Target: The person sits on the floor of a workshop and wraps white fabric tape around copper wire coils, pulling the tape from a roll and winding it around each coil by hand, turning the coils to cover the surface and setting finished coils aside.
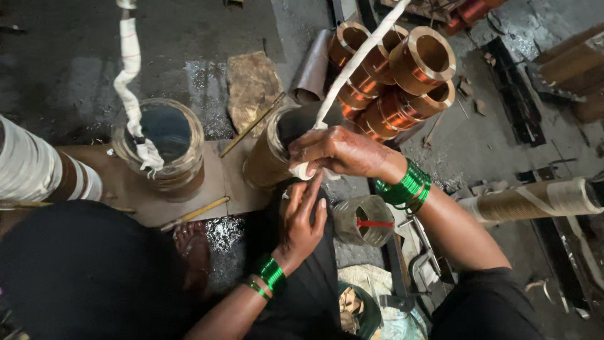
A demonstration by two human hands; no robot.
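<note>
A strip of white cloth tape (352,66) runs from the top centre of the frame down to the middle, where it meets the rim of a paper-wrapped cylindrical coil (267,157) lying on a brown board (214,182) on the floor. The tape looks soft, light and limp (it would sag unless kept taut), best pinched flat near its free end; the coil, judged by its bulk, is likely heavy and stiff, best steadied by its rim.

The right hand (340,151), at centre frame, has its grip closed, fingers pinched on the tape end against the coil's edge. The left hand (302,220), just below it, has fingers loosely spread, fingertips touching the tape at the same spot. Both wrists carry green bangles (406,186).

Left of centre stands a second wrapped coil (165,141), with another tape strip (131,82) hanging into it. At upper right lies a pile of bare copper coils (402,75). A taped roll (38,167) sits at the left edge, a long wrapped tube (535,200) at right.
</note>
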